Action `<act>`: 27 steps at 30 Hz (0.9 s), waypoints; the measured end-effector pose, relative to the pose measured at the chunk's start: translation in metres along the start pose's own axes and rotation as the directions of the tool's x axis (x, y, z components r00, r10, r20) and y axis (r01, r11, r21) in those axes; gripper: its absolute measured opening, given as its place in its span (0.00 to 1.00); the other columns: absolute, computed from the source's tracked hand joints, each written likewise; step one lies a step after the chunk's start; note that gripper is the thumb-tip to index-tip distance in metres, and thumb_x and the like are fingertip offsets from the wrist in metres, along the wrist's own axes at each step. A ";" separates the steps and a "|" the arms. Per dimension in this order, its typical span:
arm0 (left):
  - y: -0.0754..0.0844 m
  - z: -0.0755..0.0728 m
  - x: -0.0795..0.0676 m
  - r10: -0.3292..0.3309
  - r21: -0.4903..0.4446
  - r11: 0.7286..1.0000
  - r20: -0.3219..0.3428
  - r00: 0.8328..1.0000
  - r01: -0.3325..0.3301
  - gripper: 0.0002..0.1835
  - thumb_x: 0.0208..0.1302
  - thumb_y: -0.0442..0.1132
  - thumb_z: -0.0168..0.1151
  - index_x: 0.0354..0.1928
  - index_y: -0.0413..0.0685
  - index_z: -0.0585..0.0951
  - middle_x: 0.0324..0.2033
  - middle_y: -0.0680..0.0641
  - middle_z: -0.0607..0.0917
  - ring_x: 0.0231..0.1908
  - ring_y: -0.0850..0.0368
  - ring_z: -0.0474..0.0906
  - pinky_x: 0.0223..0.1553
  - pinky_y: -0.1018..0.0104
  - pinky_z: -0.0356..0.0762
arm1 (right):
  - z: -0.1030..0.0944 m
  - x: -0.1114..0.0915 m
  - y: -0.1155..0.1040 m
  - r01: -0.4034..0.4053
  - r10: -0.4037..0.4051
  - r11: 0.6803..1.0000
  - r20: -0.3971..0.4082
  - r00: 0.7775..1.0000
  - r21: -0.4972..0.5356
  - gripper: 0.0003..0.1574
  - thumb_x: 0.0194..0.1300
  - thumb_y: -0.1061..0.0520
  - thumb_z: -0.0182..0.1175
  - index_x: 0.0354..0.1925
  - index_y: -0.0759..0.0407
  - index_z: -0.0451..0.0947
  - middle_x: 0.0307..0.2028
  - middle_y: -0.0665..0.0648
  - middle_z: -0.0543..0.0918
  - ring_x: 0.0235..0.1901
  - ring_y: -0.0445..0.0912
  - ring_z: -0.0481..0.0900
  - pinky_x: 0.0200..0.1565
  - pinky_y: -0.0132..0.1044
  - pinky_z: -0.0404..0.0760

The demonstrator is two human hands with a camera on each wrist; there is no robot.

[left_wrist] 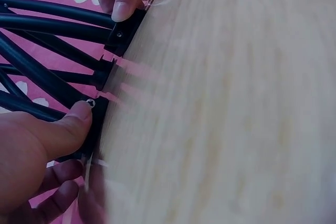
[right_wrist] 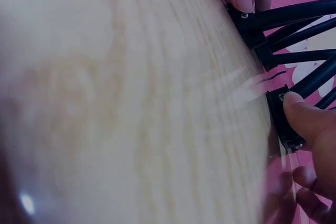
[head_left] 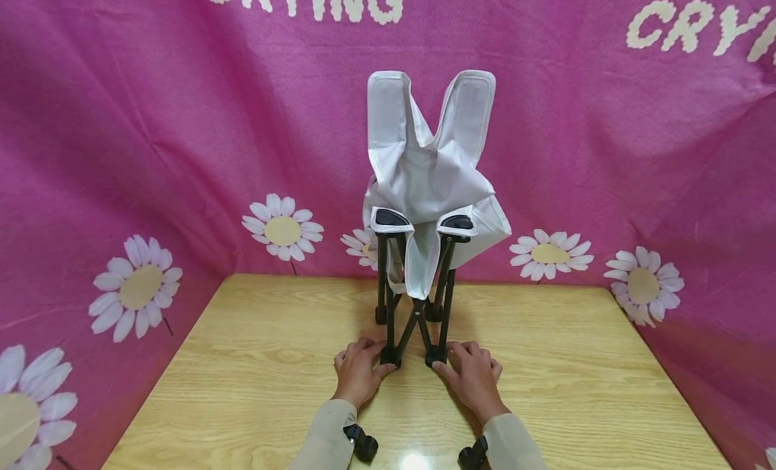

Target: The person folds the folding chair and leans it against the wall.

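A folding camp chair with a white fabric seat point(head_left: 424, 180) and black legs point(head_left: 390, 281) stands partly folded on the table, its feet drawn close together. Two fabric flaps rise at its top. At the near left foot point(head_left: 391, 357), my left hand point(head_left: 358, 374) pinches the black plastic, thumb in front. My right hand point(head_left: 475, 379) holds the near right foot point(head_left: 434, 356) the same way. In the left wrist view the left thumb point(left_wrist: 79, 119) presses beside a screw on the foot. The right thumb point(right_wrist: 299, 111) lies against its foot in the right wrist view.
The chair stands on a light wood-grain table point(head_left: 267, 376) toward its back edge. A pink cloth point(head_left: 200, 153) with daisies and white lettering hangs behind and along both sides. Small black devices point(head_left: 364, 446) are strapped at both wrists.
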State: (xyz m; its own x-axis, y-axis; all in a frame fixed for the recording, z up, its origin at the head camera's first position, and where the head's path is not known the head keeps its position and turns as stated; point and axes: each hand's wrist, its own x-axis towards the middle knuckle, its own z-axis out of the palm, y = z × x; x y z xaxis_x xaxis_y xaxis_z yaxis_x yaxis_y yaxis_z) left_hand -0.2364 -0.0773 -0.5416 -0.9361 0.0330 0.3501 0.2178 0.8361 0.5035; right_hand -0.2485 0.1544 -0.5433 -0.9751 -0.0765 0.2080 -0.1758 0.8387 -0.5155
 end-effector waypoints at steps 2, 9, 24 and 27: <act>0.000 0.000 0.001 0.001 -0.002 1.000 -0.003 1.000 -0.001 0.26 0.46 0.53 0.67 0.50 0.55 0.80 0.40 0.53 0.77 0.40 0.53 0.69 0.43 0.51 0.54 | 0.000 0.001 0.000 0.002 -0.002 1.000 -0.005 1.000 -0.005 0.28 0.54 0.34 0.58 0.51 0.42 0.73 0.46 0.53 0.71 0.43 0.53 0.65 0.44 0.52 0.52; 0.002 0.000 0.004 -0.004 -0.005 1.000 -0.001 1.000 0.004 0.25 0.47 0.52 0.67 0.50 0.55 0.80 0.40 0.53 0.77 0.40 0.52 0.69 0.43 0.50 0.54 | 0.001 0.003 -0.002 0.022 -0.022 1.000 -0.053 0.998 -0.006 0.28 0.53 0.35 0.59 0.49 0.44 0.75 0.45 0.54 0.72 0.42 0.54 0.65 0.43 0.52 0.53; 0.002 0.001 0.007 -0.022 0.012 1.000 0.000 1.000 0.022 0.26 0.47 0.53 0.66 0.51 0.55 0.79 0.41 0.52 0.76 0.40 0.53 0.69 0.43 0.51 0.54 | 0.004 0.007 -0.001 0.006 -0.006 1.000 -0.041 0.999 -0.012 0.27 0.54 0.35 0.58 0.50 0.43 0.74 0.47 0.55 0.72 0.43 0.54 0.65 0.43 0.52 0.52; 0.002 0.002 0.008 -0.025 0.014 1.000 -0.001 1.000 0.025 0.26 0.47 0.54 0.66 0.51 0.56 0.79 0.41 0.52 0.76 0.40 0.53 0.68 0.42 0.51 0.54 | 0.004 0.008 -0.001 0.002 -0.003 1.000 -0.037 0.999 -0.016 0.27 0.54 0.34 0.58 0.50 0.43 0.74 0.48 0.55 0.71 0.45 0.55 0.65 0.44 0.52 0.52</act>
State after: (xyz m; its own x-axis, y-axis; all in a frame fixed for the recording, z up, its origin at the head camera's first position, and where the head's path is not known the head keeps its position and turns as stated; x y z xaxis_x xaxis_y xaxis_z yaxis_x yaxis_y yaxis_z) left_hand -0.2441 -0.0744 -0.5390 -0.9411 0.0114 0.3379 0.1901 0.8444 0.5008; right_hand -0.2568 0.1508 -0.5442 -0.9690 -0.0585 0.2402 -0.1755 0.8470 -0.5017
